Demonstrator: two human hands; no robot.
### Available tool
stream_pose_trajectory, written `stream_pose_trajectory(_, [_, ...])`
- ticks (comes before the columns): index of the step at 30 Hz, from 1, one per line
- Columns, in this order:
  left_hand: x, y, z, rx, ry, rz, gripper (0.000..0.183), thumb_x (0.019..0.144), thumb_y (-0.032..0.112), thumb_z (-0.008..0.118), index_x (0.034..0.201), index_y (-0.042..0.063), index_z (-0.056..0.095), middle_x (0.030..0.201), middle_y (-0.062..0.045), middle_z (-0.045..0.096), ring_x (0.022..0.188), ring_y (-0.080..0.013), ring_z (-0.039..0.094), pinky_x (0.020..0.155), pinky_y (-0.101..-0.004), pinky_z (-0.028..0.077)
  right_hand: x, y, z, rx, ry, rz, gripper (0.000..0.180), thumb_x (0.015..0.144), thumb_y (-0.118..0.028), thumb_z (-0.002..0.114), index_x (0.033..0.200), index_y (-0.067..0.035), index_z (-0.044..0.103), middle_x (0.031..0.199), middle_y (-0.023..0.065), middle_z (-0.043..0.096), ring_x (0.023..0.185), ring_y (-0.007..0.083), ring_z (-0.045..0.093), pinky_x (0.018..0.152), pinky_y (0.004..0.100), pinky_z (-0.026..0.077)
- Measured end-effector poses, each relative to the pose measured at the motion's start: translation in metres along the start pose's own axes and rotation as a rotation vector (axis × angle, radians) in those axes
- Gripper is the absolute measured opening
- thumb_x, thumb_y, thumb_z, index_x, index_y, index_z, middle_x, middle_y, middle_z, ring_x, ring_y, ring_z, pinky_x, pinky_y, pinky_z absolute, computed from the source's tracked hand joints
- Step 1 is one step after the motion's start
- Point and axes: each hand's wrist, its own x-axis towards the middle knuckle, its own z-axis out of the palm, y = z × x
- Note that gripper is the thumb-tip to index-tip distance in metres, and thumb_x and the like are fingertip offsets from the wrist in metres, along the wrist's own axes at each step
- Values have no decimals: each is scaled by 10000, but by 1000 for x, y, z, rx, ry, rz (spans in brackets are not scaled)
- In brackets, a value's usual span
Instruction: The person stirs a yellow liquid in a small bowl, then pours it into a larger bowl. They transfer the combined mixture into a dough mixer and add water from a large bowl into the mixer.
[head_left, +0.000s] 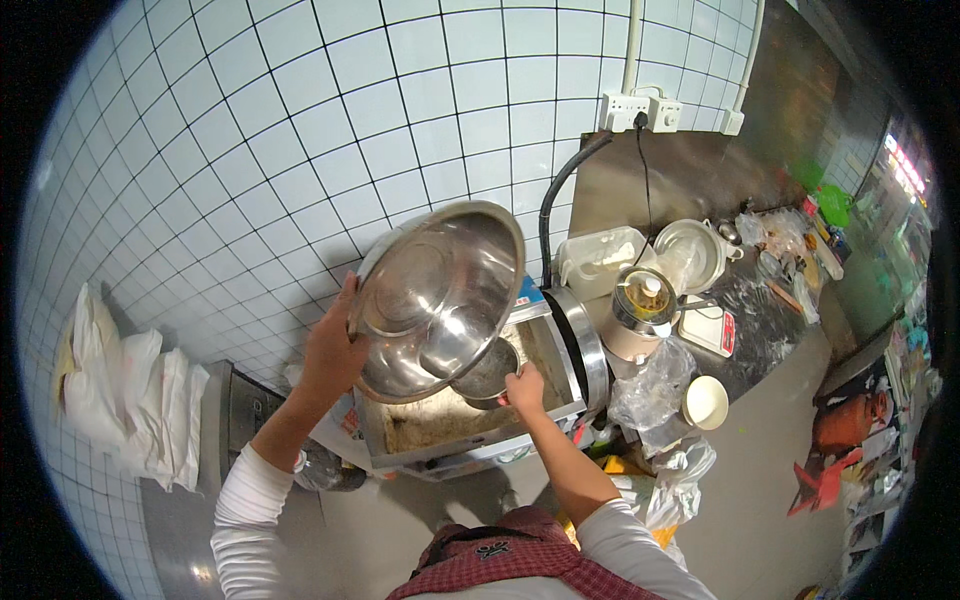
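My left hand (336, 352) grips the left rim of a large stainless steel basin (427, 277), which is tilted so its shiny inside faces right and towards me. Under the basin's lower right edge is a smaller round metal vessel (491, 375), partly covered by the basin. My right hand (525, 388) holds this vessel at its right side; whether by a rim or a handle is hard to see. Both are above a metal-framed worktop (420, 431) with a stained, brownish surface.
A countertop (742, 360) to the right bears a lidded electric pot (641, 307), a kitchen scale (707, 327), a clear plastic tub (600, 259) and a white colander (688, 255). Near its front edge stands a cream bowl (706, 403). White bags (127, 390) are at the left wall.
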Motion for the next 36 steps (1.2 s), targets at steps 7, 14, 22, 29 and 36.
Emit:
stream_pose_trajectory(7, [-11, 20, 10, 106, -23, 147, 835, 741, -79, 554, 1497, 131, 269, 1482, -167, 378, 1193, -368, 545, 937, -391, 514, 10, 12, -4, 7, -48, 16, 114, 801, 30, 535, 812, 31, 421, 671, 124, 504, 439, 272, 613, 318, 366, 496])
stream_pose_trajectory(14, [-48, 15, -2, 196, 67, 135, 866, 715, -74, 579, 1498, 132, 272, 1469, -172, 398, 1113, -377, 599, 879, -384, 536, 11, -10, -20, -321, -33, -263, 161, 735, -32, 629, 799, 69, 521, 766, 256, 546, 567, 429, 602, 533, 476, 499])
stream_pose_trajectory(22, [-167, -64, -13, -471, 528, -677, 537, 795, -61, 503, 1328, -9, 456, 1195, -132, 587, 984, -214, 598, 859, -301, 472, 20, -51, -17, -1010, -150, -638, 149, 815, -38, 556, 950, 23, 568, 1124, 249, 509, 744, 443, 636, 649, 498, 542])
stream_pose_trajectory(29, [-304, -94, -47, -932, 1049, -833, 303, 789, -18, 558, 1092, -26, 561, 932, -71, 606, 740, -160, 607, 558, -241, 459, 55, -26, 18, -1476, -335, -994, 402, 880, -243, 543, 1169, 17, 442, 813, 173, 650, 610, 328, 679, 458, 459, 501])
stream_pose_trajectory(36, [-444, -117, -102, -926, 1323, -978, 316, 773, 23, 592, 1074, -10, 505, 887, -101, 600, 651, -191, 621, 398, -276, 483, 54, 5, 89, -1840, -270, -941, 343, 875, -214, 510, 1089, 27, 631, 998, 184, 637, 697, 255, 672, 456, 444, 499])
